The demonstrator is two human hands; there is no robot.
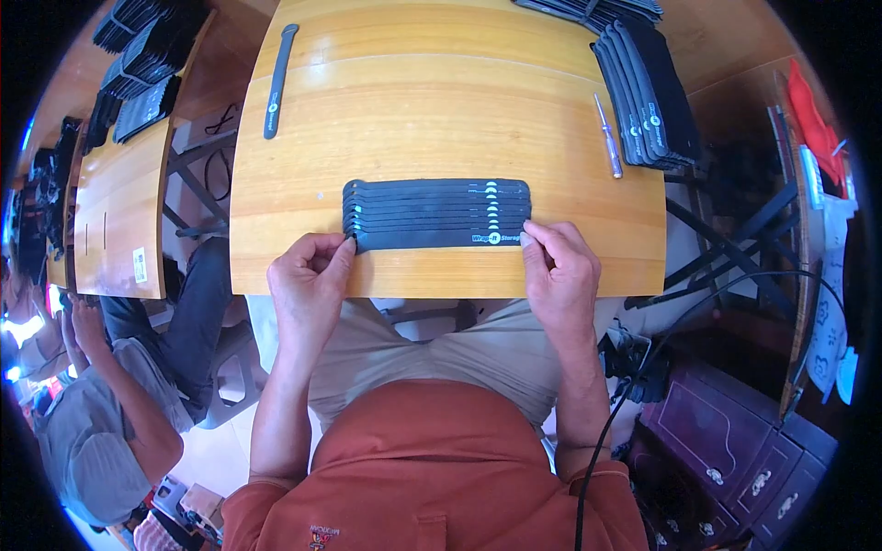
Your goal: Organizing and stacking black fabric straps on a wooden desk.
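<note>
Several black straps (418, 216) lie across the wooden table near its front edge, overlapping in a fanned row with their long sides stepped one below another. Each bears a pale round print toward its right end. My left hand (310, 277) pinches the left end of the nearest strap between thumb and fingers. At the other end, my right hand (565, 275) is closed in a pinch on the same strap's right corner. A single dark strap (278, 87) lies apart at the table's far left.
On the table's right are a stack of black straps (648, 92) and a small screwdriver (607, 138); another bundle (588, 11) is at the back. A co-worker (110, 404) sits left by another table (115, 230). A cable (597, 450) hangs beside my right arm, near a dark cabinet (717, 432).
</note>
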